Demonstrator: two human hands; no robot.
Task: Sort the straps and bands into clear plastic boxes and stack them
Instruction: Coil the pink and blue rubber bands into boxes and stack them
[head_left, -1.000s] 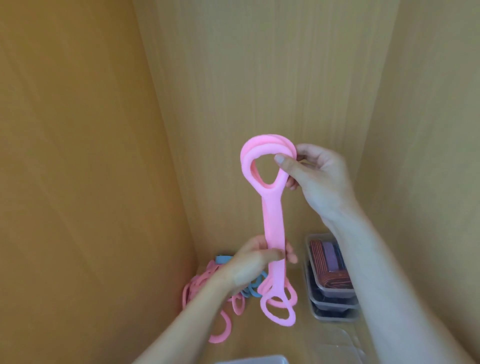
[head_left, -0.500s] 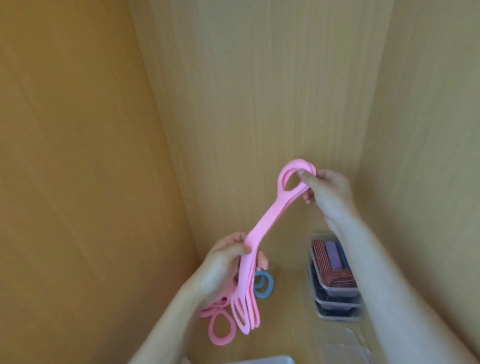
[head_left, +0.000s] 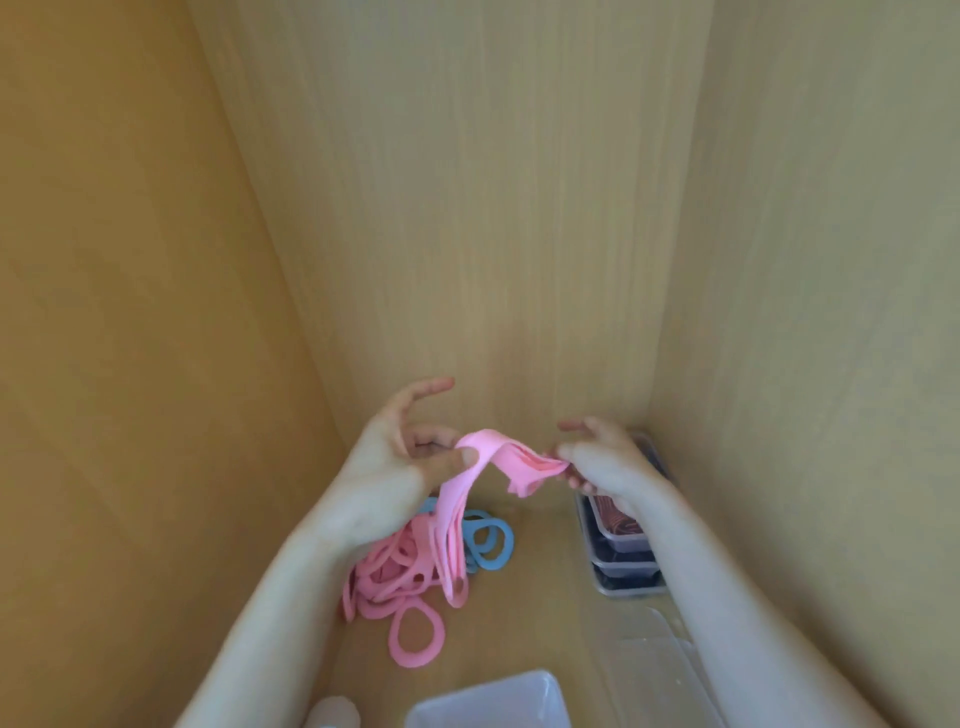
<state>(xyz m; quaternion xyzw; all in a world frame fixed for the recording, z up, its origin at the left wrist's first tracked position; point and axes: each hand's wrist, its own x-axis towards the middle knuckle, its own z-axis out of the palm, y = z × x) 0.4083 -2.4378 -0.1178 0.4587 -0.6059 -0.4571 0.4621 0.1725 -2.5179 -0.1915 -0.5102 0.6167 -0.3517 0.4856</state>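
- Hands met low in the view, at 6 o'clock from its centre, inside a light wooden compartment (head_left: 467, 208): the left hand (head_left: 389, 467) and the right hand (head_left: 608, 467) held a folded pink strap (head_left: 498, 452) stretched between them.
- The left hand pinched the pink strap between its thumb and curled fingers, while its index finger pointed free toward 1 o'clock.
- The right hand, at 3 o'clock of the left, grasped the strap's bunched end between thumb and fingertips, with its index finger raised clear of the strap.
- From the left thumb the rest of the strap hung toward 6 o'clock. Its looped ends dangled over a pile of pink straps (head_left: 395, 571); whether they touched the pile could not be told.
- That pile lay on the compartment floor at 6 o'clock of the left hand, partly hidden by the left forearm. One loop lay flat at the pile's 6 o'clock edge.
- Blue bands (head_left: 488, 563) lay against the pile at its 2 o'clock.
- A stack of clear plastic boxes (head_left: 623, 566) stood by the right wall at 5 o'clock of the right hand, with the right wrist crossing in front of it.
- The top box held dark red striped straps (head_left: 615, 519).
- Another clear box (head_left: 488, 699) sat at 6 o'clock on the bottom edge of the view, cut off by the frame.
- A clear lid (head_left: 654, 660) lay at its 2 o'clock, beside the right forearm.
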